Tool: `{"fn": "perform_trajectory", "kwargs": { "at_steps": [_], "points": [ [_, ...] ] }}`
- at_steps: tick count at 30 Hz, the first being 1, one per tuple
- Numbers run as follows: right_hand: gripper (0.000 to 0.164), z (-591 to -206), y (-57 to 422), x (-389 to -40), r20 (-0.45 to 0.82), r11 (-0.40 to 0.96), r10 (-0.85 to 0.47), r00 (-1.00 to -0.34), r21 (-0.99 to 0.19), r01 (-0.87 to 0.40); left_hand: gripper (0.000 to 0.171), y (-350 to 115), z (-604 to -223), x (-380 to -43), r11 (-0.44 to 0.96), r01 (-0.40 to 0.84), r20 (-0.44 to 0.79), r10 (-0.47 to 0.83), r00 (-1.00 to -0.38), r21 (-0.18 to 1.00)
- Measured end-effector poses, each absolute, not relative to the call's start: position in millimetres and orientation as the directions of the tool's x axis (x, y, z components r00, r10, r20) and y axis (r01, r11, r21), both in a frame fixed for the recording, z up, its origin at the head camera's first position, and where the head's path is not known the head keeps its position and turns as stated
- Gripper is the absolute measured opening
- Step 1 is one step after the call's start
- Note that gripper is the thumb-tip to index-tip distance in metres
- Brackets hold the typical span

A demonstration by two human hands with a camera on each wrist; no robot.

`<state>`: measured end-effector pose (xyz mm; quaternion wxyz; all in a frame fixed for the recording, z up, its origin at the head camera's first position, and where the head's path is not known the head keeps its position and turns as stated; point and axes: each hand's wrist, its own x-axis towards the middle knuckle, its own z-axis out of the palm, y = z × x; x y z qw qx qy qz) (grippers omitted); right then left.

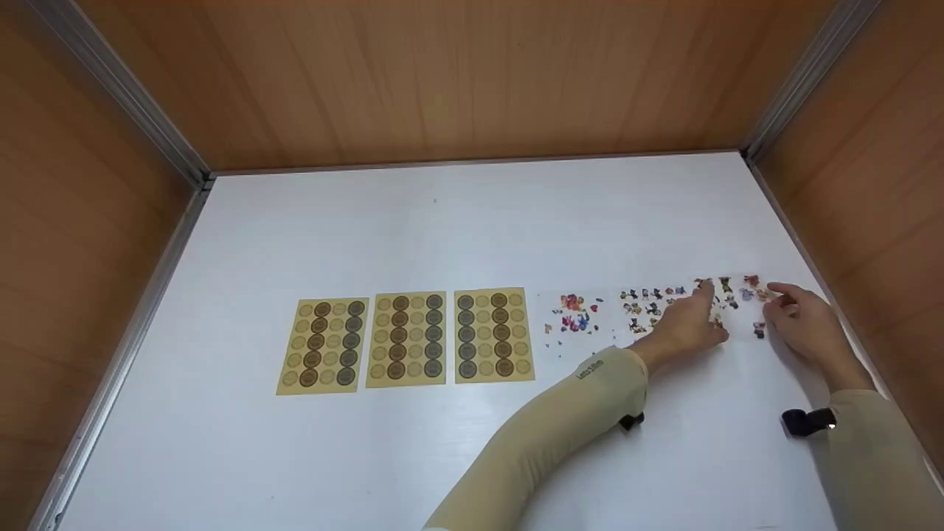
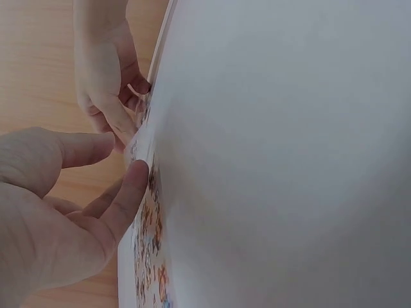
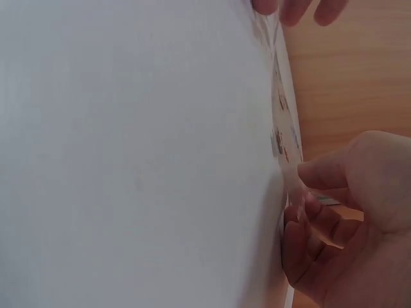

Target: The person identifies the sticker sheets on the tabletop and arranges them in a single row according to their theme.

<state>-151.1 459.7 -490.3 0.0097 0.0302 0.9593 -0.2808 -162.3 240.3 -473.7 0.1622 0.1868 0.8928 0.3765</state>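
Note:
A clear sheet printed with small cartoon-figure stickers (image 1: pixel 730 302) lies at the right end of a row on the white table. My left hand (image 1: pixel 686 324) reaches over its left side, index finger extended and fingertips touching the sheet. In the left wrist view, the left thumb stands apart from those fingers. At the sheet's right edge is my right hand (image 1: pixel 807 328). The right wrist view shows the right hand (image 3: pixel 359 218) pinching the thin sheet's edge between its thumb and curled fingers. Part of the sheet is hidden under the left hand.
Left of my hands lie another cartoon sticker sheet (image 1: pixel 643 308), partly covered, and a clear sheet with colourful stickers (image 1: pixel 575 313). Further left are three tan sheets of round stickers, at the left (image 1: pixel 322 346), middle (image 1: pixel 406 339) and right (image 1: pixel 493 335). Wooden walls (image 1: pixel 472 81) enclose the table.

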Motion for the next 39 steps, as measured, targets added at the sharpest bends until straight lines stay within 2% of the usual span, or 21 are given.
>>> {"fn": "perform_trajectory", "kwargs": {
  "at_steps": [7, 10, 16, 22, 24, 31, 39],
  "points": [
    [0.047, -490, 460, -153, -0.045, 0.856, 0.044, -0.998, -0.514, 0.061, 0.089, 240, -472, -159, 0.662, 0.270, -0.138, 0.496, -0.857, 0.699],
    [0.047, -489, 460, -154, -0.038, 0.862, 0.027, -0.999, -0.505, 0.043, 0.084, 240, -471, -156, 0.673, 0.317, -0.135, 0.529, -0.838, 0.669],
    [0.044, -489, 462, -154, -0.027, 0.874, 0.009, -1.000, -0.486, 0.021, 0.063, 242, -468, -151, 0.692, 0.429, -0.144, 0.606, -0.782, 0.581],
    [0.042, -489, 460, -155, -0.027, 0.873, 0.012, -1.000, -0.488, 0.023, 0.030, 243, -465, -150, 0.701, 0.456, -0.146, 0.617, -0.773, 0.548],
    [0.042, -489, 460, -155, -0.026, 0.873, 0.003, -1.000, -0.487, 0.015, 0.029, 243, -465, -149, 0.704, 0.454, -0.153, 0.616, -0.772, 0.545],
    [0.038, -492, 464, -152, 0.021, 0.880, -0.048, -0.999, -0.473, -0.052, 0.044, 242, -466, -145, 0.715, 0.478, -0.200, 0.639, -0.743, 0.510],
    [0.041, -493, 464, -151, -0.023, 0.876, -0.033, -0.999, -0.483, -0.018, 0.034, 241, -469, -143, 0.722, 0.505, -0.220, 0.652, -0.725, 0.473]
  ]
}}
